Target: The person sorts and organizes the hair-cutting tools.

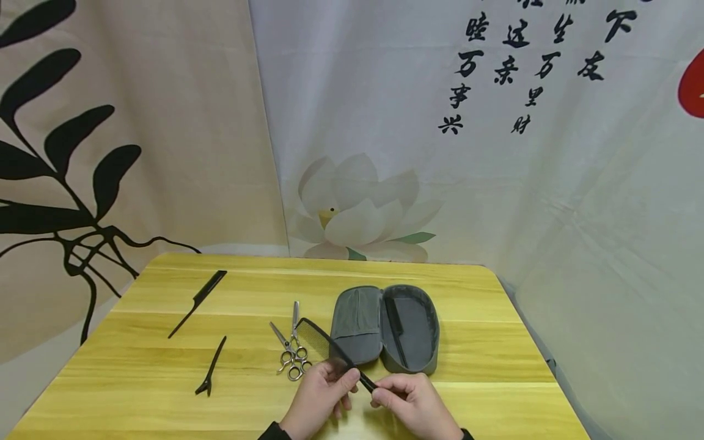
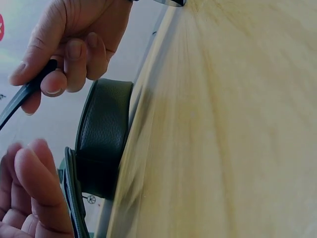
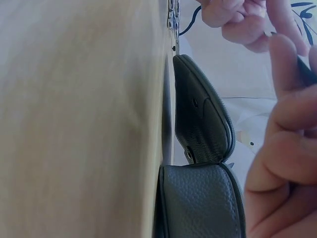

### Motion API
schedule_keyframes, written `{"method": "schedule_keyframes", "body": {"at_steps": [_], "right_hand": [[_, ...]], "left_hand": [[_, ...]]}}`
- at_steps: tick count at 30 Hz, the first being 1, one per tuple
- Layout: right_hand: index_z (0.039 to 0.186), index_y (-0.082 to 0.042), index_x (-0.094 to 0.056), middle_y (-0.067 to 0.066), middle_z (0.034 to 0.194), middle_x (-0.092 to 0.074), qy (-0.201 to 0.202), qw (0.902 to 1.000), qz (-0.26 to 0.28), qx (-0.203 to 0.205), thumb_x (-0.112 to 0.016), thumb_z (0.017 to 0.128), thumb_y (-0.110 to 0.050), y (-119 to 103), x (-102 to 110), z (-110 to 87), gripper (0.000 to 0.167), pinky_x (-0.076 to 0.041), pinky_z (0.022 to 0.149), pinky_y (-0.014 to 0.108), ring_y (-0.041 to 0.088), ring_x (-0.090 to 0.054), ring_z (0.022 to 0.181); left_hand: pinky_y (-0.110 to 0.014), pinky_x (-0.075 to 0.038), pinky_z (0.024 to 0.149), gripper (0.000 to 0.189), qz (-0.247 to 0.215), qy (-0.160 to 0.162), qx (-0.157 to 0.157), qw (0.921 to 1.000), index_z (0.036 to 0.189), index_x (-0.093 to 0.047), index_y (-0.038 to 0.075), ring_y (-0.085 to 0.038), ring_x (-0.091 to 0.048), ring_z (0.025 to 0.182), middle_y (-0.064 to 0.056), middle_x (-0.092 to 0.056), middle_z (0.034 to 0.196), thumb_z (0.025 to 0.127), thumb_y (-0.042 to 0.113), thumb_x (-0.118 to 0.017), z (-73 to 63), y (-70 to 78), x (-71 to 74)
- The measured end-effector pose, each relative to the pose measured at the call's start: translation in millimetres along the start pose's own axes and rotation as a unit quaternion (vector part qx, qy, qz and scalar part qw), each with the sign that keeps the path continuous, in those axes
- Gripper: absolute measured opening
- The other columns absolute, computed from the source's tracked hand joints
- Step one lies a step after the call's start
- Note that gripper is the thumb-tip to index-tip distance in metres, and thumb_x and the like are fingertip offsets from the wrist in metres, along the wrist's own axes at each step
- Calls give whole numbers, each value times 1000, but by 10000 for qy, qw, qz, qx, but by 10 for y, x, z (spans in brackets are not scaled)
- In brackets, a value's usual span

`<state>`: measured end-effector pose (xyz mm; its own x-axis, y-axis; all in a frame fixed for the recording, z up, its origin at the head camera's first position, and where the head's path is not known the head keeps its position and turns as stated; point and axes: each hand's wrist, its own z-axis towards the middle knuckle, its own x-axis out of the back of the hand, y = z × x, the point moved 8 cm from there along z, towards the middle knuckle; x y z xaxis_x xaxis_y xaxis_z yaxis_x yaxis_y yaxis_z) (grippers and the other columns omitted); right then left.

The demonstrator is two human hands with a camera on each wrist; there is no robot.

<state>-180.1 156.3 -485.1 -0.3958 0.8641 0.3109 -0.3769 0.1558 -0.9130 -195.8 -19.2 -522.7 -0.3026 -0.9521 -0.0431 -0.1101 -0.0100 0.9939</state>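
Observation:
My left hand and right hand hold one black comb above the table's near side, tilted with its toothed end up and left. The right thumb and fingers pinch its handle end, also visible in the left wrist view, where the handle runs out of frame. My left thumb lies along the comb near the middle, fingers behind it; the wrist views do not show this contact fully. Just behind the hands stands an unzipped grey case, with another black comb inside its right half.
Two silver scissors lie crossed left of the case. Farther left are a black pointed-tail comb and a black hair clip. The wooden table ends at a printed curtain behind it.

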Motion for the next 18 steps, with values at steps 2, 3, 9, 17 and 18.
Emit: {"method": "schedule_keyframes", "body": {"at_steps": [2,3,9,17,18], "right_hand": [[105,3,-79,18,87,-80,83,10000,32,20,-69,104,-9,-6,10,2,16,-53,56,21,-1,-66,71],[105,4,-79,18,87,-80,126,9999,34,38,-69,103,-9,-7,15,3,16,-53,56,20,-2,-66,71],[104,4,-79,17,87,-80,286,9991,33,321,-70,102,-3,-24,27,10,12,-58,56,24,6,-75,76],[111,10,-76,22,95,-80,-50,9976,535,-447,-70,103,-11,73,-12,-4,23,-55,62,18,-4,-68,78],[113,11,-75,20,96,-81,-107,9966,648,-507,-69,104,-11,85,-19,-8,25,-55,63,18,-4,-69,79]], "left_hand": [[-23,-54,48,35,-210,76,70,9997,103,-65,-2,-11,-64,57,-2,-69,80,106,33,-69,6,-25,21],[-23,-54,47,36,-326,118,104,9993,102,-63,-1,-10,-63,56,-2,-67,78,106,34,-69,8,-38,33],[-24,-52,46,40,-913,609,143,9939,102,-59,-2,-12,-62,55,-3,-67,78,107,37,-67,26,-68,141],[-19,-47,49,29,-1313,837,135,9877,103,-60,-5,-9,-57,58,0,-62,70,106,22,-69,20,-7,221],[-19,-47,50,25,-1344,817,119,9875,101,-61,-2,-8,-57,59,0,-62,70,106,21,-69,17,2,220]]}}
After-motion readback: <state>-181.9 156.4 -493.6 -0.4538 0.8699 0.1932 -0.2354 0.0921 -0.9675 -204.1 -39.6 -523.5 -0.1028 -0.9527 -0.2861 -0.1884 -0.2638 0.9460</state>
